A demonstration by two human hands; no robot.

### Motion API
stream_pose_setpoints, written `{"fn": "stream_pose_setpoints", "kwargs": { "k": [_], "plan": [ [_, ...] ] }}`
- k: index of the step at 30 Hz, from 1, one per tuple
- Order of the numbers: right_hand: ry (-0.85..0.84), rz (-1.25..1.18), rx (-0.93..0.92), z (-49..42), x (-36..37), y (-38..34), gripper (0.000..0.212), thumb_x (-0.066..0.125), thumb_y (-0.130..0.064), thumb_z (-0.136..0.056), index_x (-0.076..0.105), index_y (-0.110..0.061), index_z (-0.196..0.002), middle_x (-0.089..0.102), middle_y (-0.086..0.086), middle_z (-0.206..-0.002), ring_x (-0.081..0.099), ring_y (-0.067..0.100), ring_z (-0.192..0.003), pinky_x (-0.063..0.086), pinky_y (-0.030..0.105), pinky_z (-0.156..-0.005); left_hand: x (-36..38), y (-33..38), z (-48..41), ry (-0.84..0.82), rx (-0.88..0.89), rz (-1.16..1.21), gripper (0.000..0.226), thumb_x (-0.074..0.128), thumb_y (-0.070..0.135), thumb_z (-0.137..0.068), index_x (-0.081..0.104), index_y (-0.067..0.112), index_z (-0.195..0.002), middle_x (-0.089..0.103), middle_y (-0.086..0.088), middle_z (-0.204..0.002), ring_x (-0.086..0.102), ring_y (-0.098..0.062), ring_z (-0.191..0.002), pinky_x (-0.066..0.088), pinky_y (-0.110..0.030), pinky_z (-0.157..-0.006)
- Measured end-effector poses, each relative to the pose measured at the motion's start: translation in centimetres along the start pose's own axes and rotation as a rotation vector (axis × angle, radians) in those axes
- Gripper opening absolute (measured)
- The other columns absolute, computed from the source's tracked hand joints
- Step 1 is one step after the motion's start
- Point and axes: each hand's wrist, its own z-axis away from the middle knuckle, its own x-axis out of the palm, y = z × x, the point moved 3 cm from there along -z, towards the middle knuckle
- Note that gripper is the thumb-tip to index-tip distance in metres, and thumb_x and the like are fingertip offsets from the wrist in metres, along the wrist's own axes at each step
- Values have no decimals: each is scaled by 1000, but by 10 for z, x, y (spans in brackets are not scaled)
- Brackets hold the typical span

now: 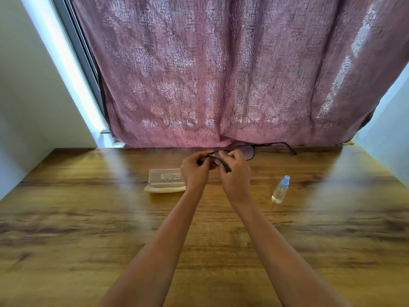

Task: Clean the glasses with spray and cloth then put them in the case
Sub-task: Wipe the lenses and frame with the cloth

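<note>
Wood-grain brown worktop (88, 218) fills the near and middle scene, with a mauve patterned curtain (221, 74) hanging behind its far edge. White wall (26, 96) at left, and a grey window frame (84, 63) beside the curtain's left edge.

Both bare forearms reach in from the near edge towards the far centre. Left hand (195, 167) and right hand (235, 171) are close together, almost touching, with fingers curled. Both pinch the dark thin-framed glasses (247, 151), held up off the worktop at the far centre. The left hand grips the left part of the frame, which is mostly hidden by its fingers. The right hand pinches near the middle of the frame. One lens sticks out to the right of the right hand. One temple arm extends far right, its tip over the worktop's far edge. The other temple arm angles towards the near side, across the right hand's thumb area. Cannot tell whether anything else is held between the fingers.

Translucent rectangular glasses case with a cream base (164, 180) lies open on the worktop, just left of the left wrist, lid standing up on the far side with printed text on it. Small clear spray bottle with a light blue cap (280, 190) stands right of the right wrist, apart from it and leaning slightly.
</note>
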Motion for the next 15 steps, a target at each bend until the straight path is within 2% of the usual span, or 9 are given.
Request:
{"fn": "stream_pose_setpoints", "kwargs": {
  "k": [3, 6, 9, 11, 13, 15],
  "plan": [
    [-46, -1, -48, 1, 1, -3, 25, 59, -5, -86, 64, 0, -110, 49, 2, -87, 46, 6, -68, 40, 16, -65, -3, -2, 1, -12, 10, 12, 17, 63, -2, -82, 71, 14, -85, 70, -4, -73, 65, -2, -57, 55, -19, -59],
    [27, 34, 21, -4, -8, 7, 24, 55, -5, -88, 65, 0, -109, 49, 0, -88, 49, 6, -65, 36, 11, -63, -4, -1, 1, -3, 2, 10, 12, 66, 2, -82, 71, 13, -85, 69, -4, -71, 65, -2, -55, 53, -17, -56],
    [46, 52, 57, -6, -8, 8, 29, 53, -5, -90, 60, 1, -117, 56, 9, -101, 57, 13, -80, 40, 16, -69, -2, 2, -1, -5, 13, -21, 9, 68, 6, -81, 71, 10, -88, 70, -5, -73, 66, -5, -56, 55, -21, -59],
    [-6, 12, -6, -4, -2, 0, 28, 53, -7, -91, 59, 3, -117, 55, 10, -100, 56, 13, -82, 40, 18, -70, 0, 3, -1, -5, 11, -18, 11, 67, 4, -81, 72, 6, -90, 71, -9, -77, 66, -9, -59, 57, -26, -65],
    [-52, 12, -59, 0, 2, -5, 26, 53, -9, -91, 60, 2, -114, 55, 10, -96, 57, 18, -82, 46, 26, -71, 0, 3, -1, 0, 12, -19, 12, 66, 2, -80, 72, 4, -90, 71, -11, -78, 64, -11, -61, 56, -26, -67],
    [-31, 34, -40, -2, -1, -1, 25, 53, -9, -91, 62, 0, -112, 56, 9, -95, 58, 20, -80, 45, 27, -68, 0, 3, -1, -3, 6, 7, 9, 66, 2, -81, 72, 4, -88, 71, -11, -78, 65, -8, -58, 56, -23, -62]
  ]
}}
